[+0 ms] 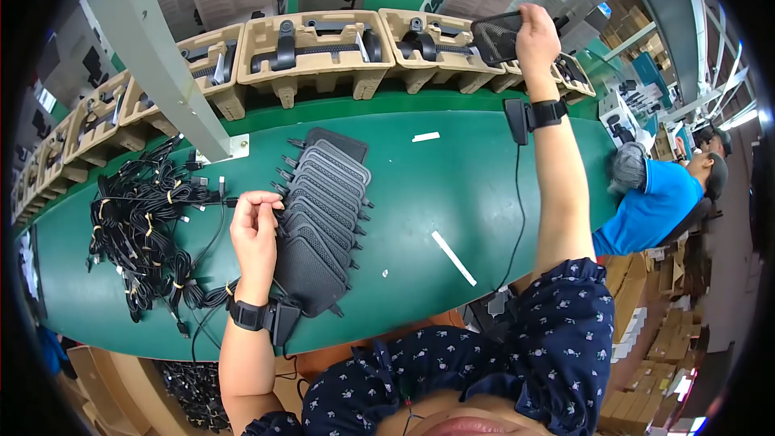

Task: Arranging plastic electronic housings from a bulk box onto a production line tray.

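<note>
Gripping a dark mesh panel (494, 40) by its right edge, the right hand (538, 44) holds it at the far right, above a row of moulded trays (319, 84). It looks light and stiff to me, with texture enough not to slip; the flat edge seems the sound hold, since pegs like those on the stacked panels (305, 262) could snap. Beside that stack, the left hand's (257, 230) fingers curl together; I can't tell whether they pinch anything. Cable bundles (149, 226) lie further left.
</note>
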`<state>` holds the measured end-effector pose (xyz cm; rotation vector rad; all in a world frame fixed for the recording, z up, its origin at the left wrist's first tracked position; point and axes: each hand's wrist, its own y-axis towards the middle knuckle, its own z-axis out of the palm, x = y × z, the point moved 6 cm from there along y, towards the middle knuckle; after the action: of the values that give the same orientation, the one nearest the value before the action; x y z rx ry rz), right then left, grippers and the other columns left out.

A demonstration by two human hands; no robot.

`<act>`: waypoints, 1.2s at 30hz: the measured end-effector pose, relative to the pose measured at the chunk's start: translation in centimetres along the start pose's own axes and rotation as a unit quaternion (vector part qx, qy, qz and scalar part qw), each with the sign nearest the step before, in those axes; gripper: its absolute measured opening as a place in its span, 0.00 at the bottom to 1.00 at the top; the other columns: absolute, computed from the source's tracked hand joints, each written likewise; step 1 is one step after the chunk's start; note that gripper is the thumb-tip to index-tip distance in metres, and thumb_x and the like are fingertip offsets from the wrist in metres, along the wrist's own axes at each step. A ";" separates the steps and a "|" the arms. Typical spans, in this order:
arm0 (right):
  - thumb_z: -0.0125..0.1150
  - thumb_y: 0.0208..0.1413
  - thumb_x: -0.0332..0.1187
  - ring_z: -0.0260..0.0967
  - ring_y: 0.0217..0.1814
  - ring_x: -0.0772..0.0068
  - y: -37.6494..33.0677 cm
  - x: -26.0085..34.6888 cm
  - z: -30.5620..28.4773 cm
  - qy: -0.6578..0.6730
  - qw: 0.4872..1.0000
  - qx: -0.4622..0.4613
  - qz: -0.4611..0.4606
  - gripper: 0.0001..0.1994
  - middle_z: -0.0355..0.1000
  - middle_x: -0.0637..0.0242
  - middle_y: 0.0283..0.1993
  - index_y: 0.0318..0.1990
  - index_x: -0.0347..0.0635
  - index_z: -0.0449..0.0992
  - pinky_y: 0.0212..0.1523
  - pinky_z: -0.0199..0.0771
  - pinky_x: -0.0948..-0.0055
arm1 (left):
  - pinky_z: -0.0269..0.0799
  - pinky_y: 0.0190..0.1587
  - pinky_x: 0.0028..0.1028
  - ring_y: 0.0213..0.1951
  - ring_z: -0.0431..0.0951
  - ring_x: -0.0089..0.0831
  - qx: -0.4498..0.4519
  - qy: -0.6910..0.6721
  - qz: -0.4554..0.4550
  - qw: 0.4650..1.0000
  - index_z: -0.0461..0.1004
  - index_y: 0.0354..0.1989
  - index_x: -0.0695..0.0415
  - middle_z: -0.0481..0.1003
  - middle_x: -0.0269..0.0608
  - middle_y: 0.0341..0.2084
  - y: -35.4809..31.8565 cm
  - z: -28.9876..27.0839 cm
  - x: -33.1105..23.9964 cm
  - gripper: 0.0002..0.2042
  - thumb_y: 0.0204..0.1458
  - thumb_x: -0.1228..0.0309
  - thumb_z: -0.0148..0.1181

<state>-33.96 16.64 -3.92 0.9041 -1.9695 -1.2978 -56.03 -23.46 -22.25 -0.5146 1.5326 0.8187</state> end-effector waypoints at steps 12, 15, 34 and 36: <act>0.52 0.52 0.36 0.63 0.39 0.60 2.4 1.1 5.9 -0.039 0.953 0.161 -0.255 0.06 0.67 0.67 0.30 0.31 0.46 0.71 0.38 0.64 0.64 | 0.56 0.25 0.14 0.21 0.61 0.13 0.009 0.013 0.003 1.000 0.69 0.34 0.60 0.71 0.32 0.26 -0.1 -0.2 0.2 0.05 0.55 0.80 0.45; 0.49 0.54 0.34 0.62 0.40 0.56 1.4 0.8 7.7 0.071 0.953 0.221 -0.194 0.07 0.67 0.62 0.32 0.31 0.42 0.71 0.41 0.63 0.65 | 0.56 0.25 0.14 0.21 0.61 0.13 0.006 0.014 0.002 1.000 0.69 0.34 0.60 0.71 0.32 0.26 -0.3 -0.4 0.2 0.05 0.55 0.80 0.45; 0.52 0.54 0.30 0.66 0.46 0.64 -7.4 26.9 6.1 0.362 0.840 0.356 -0.191 0.10 0.69 0.61 0.42 0.43 0.39 0.70 0.48 0.65 0.70 | 0.68 0.30 0.19 0.27 0.73 0.21 -0.021 0.027 0.003 0.999 0.69 0.30 0.63 0.71 0.37 0.26 -0.2 -0.3 -0.6 0.06 0.49 0.84 0.45; 0.52 0.53 0.28 0.67 0.46 0.64 -8.2 34.1 4.0 0.450 0.748 0.413 -0.258 0.08 0.70 0.61 0.41 0.41 0.40 0.72 0.47 0.66 0.70 | 0.69 0.31 0.23 0.27 0.74 0.25 -0.030 0.030 -0.003 0.999 0.69 0.30 0.63 0.71 0.41 0.25 0.0 -0.5 -0.4 0.06 0.49 0.83 0.45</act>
<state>-55.31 -11.02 -8.99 2.1098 -1.4212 0.0430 -56.28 -23.89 -21.86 -0.5917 1.5640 0.8539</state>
